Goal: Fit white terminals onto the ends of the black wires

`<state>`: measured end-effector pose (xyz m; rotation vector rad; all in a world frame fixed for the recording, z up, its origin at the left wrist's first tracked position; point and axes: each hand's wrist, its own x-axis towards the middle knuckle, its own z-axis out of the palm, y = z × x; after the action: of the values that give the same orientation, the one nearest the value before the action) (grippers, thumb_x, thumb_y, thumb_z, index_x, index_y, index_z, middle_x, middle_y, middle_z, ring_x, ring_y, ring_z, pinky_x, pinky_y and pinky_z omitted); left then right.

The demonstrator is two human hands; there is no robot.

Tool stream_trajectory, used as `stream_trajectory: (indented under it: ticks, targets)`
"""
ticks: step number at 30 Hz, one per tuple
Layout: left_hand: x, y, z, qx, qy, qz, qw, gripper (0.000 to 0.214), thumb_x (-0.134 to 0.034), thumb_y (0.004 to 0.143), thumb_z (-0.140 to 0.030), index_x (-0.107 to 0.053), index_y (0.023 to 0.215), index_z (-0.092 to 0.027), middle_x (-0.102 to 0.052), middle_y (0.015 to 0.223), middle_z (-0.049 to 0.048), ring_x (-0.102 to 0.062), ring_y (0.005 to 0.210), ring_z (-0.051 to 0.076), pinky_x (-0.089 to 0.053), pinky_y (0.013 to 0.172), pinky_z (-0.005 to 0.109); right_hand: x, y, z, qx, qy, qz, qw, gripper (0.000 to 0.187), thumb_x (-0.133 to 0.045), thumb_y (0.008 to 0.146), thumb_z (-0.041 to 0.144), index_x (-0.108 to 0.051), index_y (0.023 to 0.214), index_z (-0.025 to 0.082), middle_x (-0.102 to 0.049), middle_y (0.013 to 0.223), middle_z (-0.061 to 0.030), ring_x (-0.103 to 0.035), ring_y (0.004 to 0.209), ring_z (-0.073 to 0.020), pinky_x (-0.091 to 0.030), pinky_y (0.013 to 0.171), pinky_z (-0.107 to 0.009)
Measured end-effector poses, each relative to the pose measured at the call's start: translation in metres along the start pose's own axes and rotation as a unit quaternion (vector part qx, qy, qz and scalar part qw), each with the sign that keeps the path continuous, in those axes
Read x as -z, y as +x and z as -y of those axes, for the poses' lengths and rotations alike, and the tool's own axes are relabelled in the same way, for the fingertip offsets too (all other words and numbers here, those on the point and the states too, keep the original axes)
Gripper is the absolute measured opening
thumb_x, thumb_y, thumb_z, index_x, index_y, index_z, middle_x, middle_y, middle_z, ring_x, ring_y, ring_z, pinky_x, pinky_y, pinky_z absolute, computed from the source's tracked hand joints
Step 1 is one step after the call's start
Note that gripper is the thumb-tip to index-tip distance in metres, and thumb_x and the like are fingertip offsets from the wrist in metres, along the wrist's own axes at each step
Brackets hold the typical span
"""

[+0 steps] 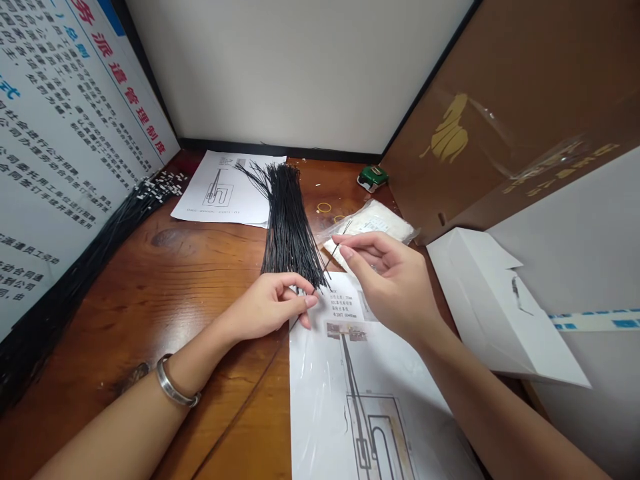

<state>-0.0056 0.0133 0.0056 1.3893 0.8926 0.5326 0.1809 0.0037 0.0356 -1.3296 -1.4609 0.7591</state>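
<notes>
Left hand: the left hand (267,308) rested low over the surface (200,267), fingers curled, thumb and forefinger pressed together on a thin black wire (327,265).
Right hand: the right hand (387,277) was raised a little higher and further back, its thumb and forefinger pinching the same wire near its upper end, the other fingers loosely bent.
Wire: it ran slanted between the two hands. Its short upper tip stuck out past the right fingers, and its long tail trailed from the left fingertips across the wood towards the person.
Bundle: a thick bundle of black wires (287,220) lay on the surface just behind the left hand, and its near ends fanned out close to the fingertips.
Near sheet: a glossy instruction sheet (325,400) with a diagram lay under the right forearm and touched the near end of the bundle.
Far sheet: a second printed sheet (225,190) lay behind the bundle, partly beneath it.
Bag: a clear plastic bag (380,223) of white pieces sat just behind the right hand.
Small items: a yellow rubber band (324,207) and a green object (373,177) lay near the back wall.
Left edge: more black wires (100,240) were stacked along a printed sign (60,133).
Right edge: a cardboard panel (500,133) stood above a folded white card (490,307).
Wrist: a metal bracelet (173,387) circled the left wrist.
</notes>
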Motion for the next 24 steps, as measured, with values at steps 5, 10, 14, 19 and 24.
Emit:
stream_trajectory:
  ticks: [5, 10, 14, 19, 24]
  targets:
    - [0.005, 0.003, 0.003, -0.041, -0.05, -0.025, 0.998, 0.025, -0.054, 0.089, -0.038, -0.059, 0.084, -0.014, -0.07, 0.072, 0.0023, -0.04, 0.039, 0.003, -0.027, 0.037, 0.019, -0.004, -0.006, 0.004, 0.06, 0.009, 0.093, 0.994, 0.006, -0.061, 0.086, 0.024, -0.065, 0.088, 0.02, -0.073, 0.102, -0.0064, -0.069, 0.094, -0.0194, -0.056, 0.086, -0.037]
    - [0.008, 0.002, 0.003, -0.052, -0.072, -0.029, 0.996, 0.021, -0.059, 0.084, -0.034, -0.06, 0.079, -0.013, -0.068, 0.068, 0.0011, -0.038, 0.038, 0.003, -0.024, 0.037, 0.019, -0.006, -0.011, 0.005, 0.069, -0.012, 0.207, 0.976, 0.009, -0.056, 0.09, 0.025, -0.065, 0.09, 0.021, -0.074, 0.091, -0.0042, -0.07, 0.087, -0.0191, -0.058, 0.079, -0.036]
    - [0.009, 0.001, 0.003, -0.047, -0.063, -0.019, 0.997, 0.022, -0.061, 0.083, -0.034, -0.06, 0.075, -0.014, -0.066, 0.064, 0.0004, -0.036, 0.038, 0.003, -0.023, 0.037, 0.019, -0.005, -0.011, 0.004, 0.085, -0.001, 0.171, 0.982, 0.008, -0.058, 0.088, 0.023, -0.065, 0.091, 0.022, -0.073, 0.099, -0.0042, -0.069, 0.094, -0.0191, -0.057, 0.083, -0.036]
    - [0.009, 0.001, 0.005, -0.062, -0.078, -0.014, 0.995, 0.021, -0.061, 0.083, -0.034, -0.059, 0.077, -0.014, -0.067, 0.068, 0.0011, -0.038, 0.041, 0.003, -0.025, 0.04, 0.02, -0.006, -0.011, 0.005, 0.076, 0.0, 0.184, 0.98, 0.01, -0.058, 0.088, 0.025, -0.067, 0.091, 0.022, -0.073, 0.097, -0.0041, -0.069, 0.09, -0.0183, -0.057, 0.079, -0.033]
    - [0.009, 0.001, 0.005, -0.055, -0.083, -0.023, 0.995, 0.023, -0.062, 0.083, -0.037, -0.059, 0.079, -0.014, -0.064, 0.063, -0.001, -0.035, 0.04, 0.004, -0.023, 0.039, 0.02, -0.008, -0.011, 0.006, 0.043, 0.004, 0.099, 0.994, 0.007, -0.063, 0.084, 0.027, -0.068, 0.083, 0.022, -0.072, 0.084, -0.0027, -0.068, 0.084, -0.0185, -0.056, 0.08, -0.036]
